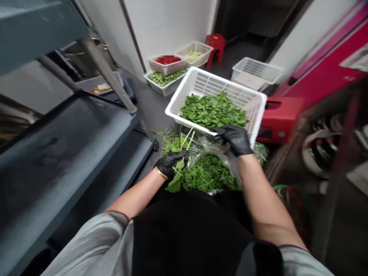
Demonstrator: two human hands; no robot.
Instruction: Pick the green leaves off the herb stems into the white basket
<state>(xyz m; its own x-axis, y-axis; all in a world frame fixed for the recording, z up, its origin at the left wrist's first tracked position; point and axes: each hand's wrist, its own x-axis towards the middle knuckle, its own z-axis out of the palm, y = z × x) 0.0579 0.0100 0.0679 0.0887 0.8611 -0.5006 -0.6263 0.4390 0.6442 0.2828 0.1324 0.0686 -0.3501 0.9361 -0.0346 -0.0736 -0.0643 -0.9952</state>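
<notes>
My left hand (pixel 171 163), in a black glove, is closed around leafy green stems (pixel 188 140); their pale cut ends point up and away, and leaves hang below the fist. My right hand (pixel 234 140), also black-gloved, is at the near rim of a white plastic basket (pixel 263 103). Its fingers are bent together and slightly blurred; whatever they hold is hidden. Picked green leaves (pixel 212 109) lie heaped in the basket. Below my hands, close to my body, a clear plastic bag (pixel 222 155) stands open with more leafy greens (pixel 211 172) in it.
Loose stems (pixel 166 140) lie on the floor left of the basket. Beyond are crates of red peppers (pixel 167 59), green beans (pixel 165 78) and pale vegetables (pixel 194 56), a red stool (pixel 216 48) and another white basket (pixel 254 73). Metal shelving (pixel 66 134) stands left; a red box (pixel 283 119) is right.
</notes>
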